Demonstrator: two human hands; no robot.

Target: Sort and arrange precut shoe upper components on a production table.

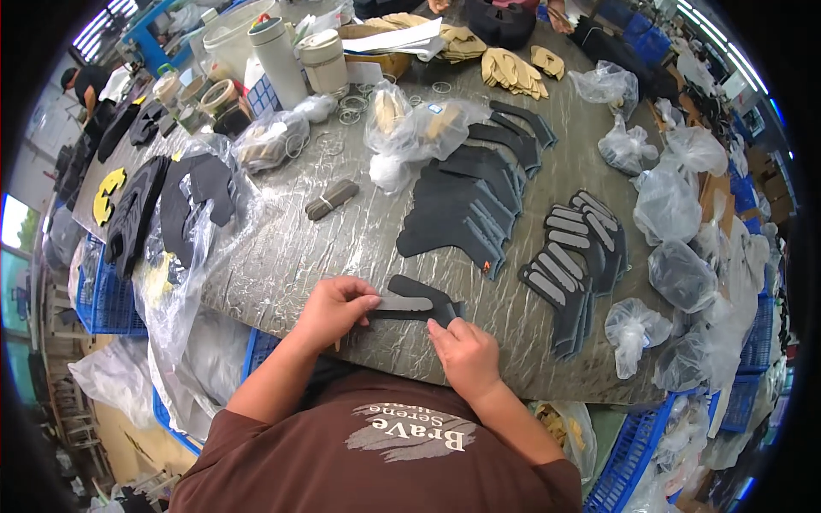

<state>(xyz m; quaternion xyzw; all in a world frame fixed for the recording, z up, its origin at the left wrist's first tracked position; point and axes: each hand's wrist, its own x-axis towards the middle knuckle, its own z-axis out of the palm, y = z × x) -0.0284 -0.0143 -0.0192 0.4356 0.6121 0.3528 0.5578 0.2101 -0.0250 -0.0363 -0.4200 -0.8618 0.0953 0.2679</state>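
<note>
Near the table's front edge lies a dark V-shaped cut piece [413, 285], flat on the surface. My left hand [336, 309] pinches the left end of a light grey strip [405, 303], which stretches across the dark piece. Closed at the fingertips, my right hand [464, 346] grips the lower edge of the dark piece close to the strip's right end. To the right lies a fanned stack of dark glove-shaped pieces [571, 256] with grey strips along their fingers. Beyond my hands, more plain dark pieces [453, 214] overlap in a row. A rubber-banded bundle of grey strips [332, 199] rests farther left.
Knotted clear plastic bags [671, 209] line the right side. Tan glove-shaped pieces [511, 73], a white tumbler [277, 64] and a lidded cup [323, 60] stand at the back. Clear plastic sheeting [201, 256] drapes over the left edge. Blue crates [629, 453] sit below the table.
</note>
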